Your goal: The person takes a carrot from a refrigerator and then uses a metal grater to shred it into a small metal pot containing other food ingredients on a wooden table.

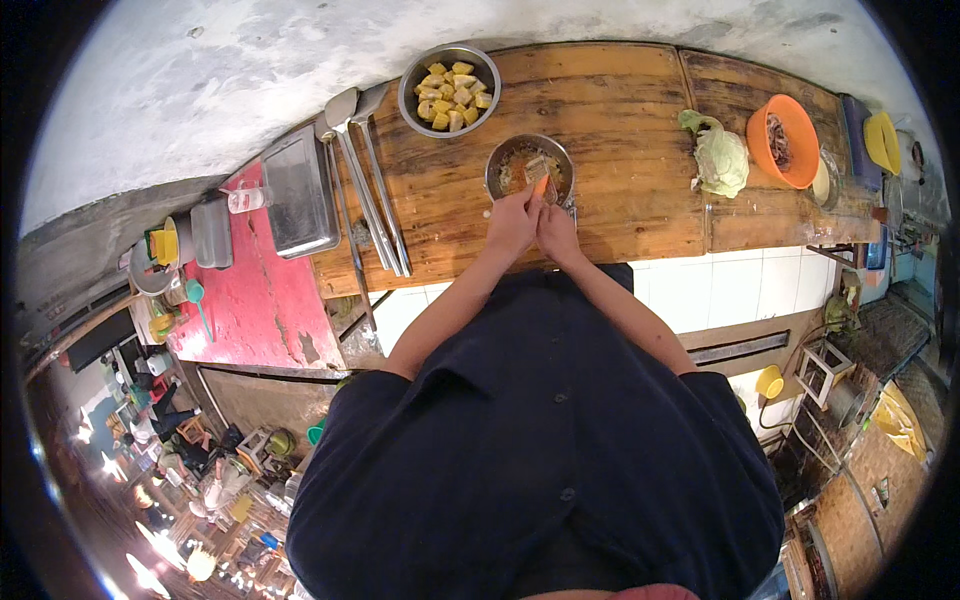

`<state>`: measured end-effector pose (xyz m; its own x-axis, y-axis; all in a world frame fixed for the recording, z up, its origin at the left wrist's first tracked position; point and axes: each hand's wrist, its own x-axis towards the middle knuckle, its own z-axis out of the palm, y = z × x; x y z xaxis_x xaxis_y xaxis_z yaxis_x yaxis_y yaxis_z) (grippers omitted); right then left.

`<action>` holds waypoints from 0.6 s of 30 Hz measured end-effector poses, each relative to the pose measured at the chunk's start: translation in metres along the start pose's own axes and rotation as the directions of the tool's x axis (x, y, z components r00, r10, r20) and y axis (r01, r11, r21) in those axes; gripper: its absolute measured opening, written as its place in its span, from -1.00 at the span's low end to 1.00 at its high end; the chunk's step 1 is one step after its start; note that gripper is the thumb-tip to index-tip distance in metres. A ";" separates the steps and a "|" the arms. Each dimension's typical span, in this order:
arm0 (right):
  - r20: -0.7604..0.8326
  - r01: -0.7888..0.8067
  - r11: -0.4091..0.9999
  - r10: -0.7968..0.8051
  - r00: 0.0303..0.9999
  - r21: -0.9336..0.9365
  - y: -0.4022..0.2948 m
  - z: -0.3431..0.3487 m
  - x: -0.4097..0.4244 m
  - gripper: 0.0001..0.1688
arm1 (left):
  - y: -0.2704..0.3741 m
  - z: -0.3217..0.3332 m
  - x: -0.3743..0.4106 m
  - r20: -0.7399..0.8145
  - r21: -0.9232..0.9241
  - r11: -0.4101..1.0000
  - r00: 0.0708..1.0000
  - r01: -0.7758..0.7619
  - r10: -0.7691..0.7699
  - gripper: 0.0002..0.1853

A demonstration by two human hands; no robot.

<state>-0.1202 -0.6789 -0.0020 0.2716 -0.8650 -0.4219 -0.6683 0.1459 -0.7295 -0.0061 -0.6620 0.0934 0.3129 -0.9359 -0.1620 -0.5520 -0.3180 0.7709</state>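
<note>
In front of me a metal bowl (493, 159) stands on the wooden table, with pale and orange bits in it. Over its near rim, my left hand (513, 223) and my right hand (558, 231) meet around a small orange item (541, 185). A greyish patterned piece lies just beyond the orange tip, inside the bowl; whether the two are one packet or separate things is unclear. My fingers partly hide the item. Beyond, to the left, a larger steel bowl (406, 112) holds yellow corn pieces (452, 96).
Long metal ladles and turners (358, 176) lie left, beside a metal tray (300, 191) and a red tabletop (251, 292). At right sit a cabbage (721, 159) and an orange bowl (804, 142) with dark contents. A wall (300, 67) borders the table's far side. People are visible at lower left.
</note>
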 end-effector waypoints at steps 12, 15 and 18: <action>-0.005 0.000 1.000 0.000 1.000 0.012 -0.022 0.004 -0.029 -0.49 | -0.065 0.023 0.054 -0.120 0.175 0.985 0.993 0.006 0.015 -0.68; -0.061 0.005 0.999 -0.002 0.998 0.037 -0.017 -0.008 -0.017 -0.48 | -0.024 -0.008 0.039 -0.093 0.065 0.998 0.996 0.022 -0.016 -0.66; -0.082 0.029 0.997 -0.024 0.996 0.068 -0.018 -0.014 -0.007 -0.49 | -0.022 -0.001 0.009 0.033 0.085 0.996 0.999 -0.021 0.018 -0.65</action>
<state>-0.1197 -0.6815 0.0214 0.2294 -0.9048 -0.3587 -0.6113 0.1529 -0.7765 0.0094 -0.6630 0.0758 0.2772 -0.9459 -0.1687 -0.6217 -0.3104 0.7191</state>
